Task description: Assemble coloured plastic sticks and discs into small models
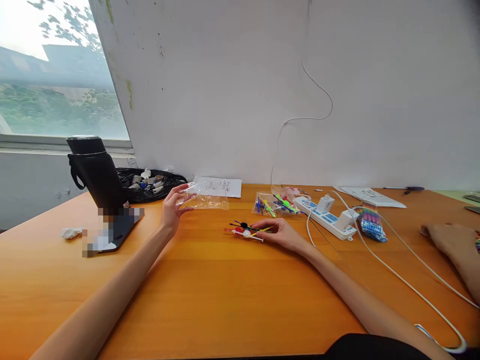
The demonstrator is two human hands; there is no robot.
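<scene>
My left hand (173, 210) is closed at the left end of a clear plastic bag (210, 196), pinching its film between thumb and fingers. The bag is see-through and held slightly above the wooden table (225, 300). My right hand (283, 234) is closed on several thin plastic pointers (245, 232) in black, white, red and yellow, with round hubs and narrow arms. The pointers stick out to the left of my fingertips, low over the table. Behind my right hand lies another clear bag (275, 204) with blue, green and yellow plastic pieces inside.
A white power strip (330, 220) with chargers and cables lies right of my right hand, beside a colourful packet (371, 222). A black bottle (95, 172) and phone (120, 232) are at left. Behind are a black bag (168, 181) and papers (234, 187). Another person's hand (452, 240) is at right.
</scene>
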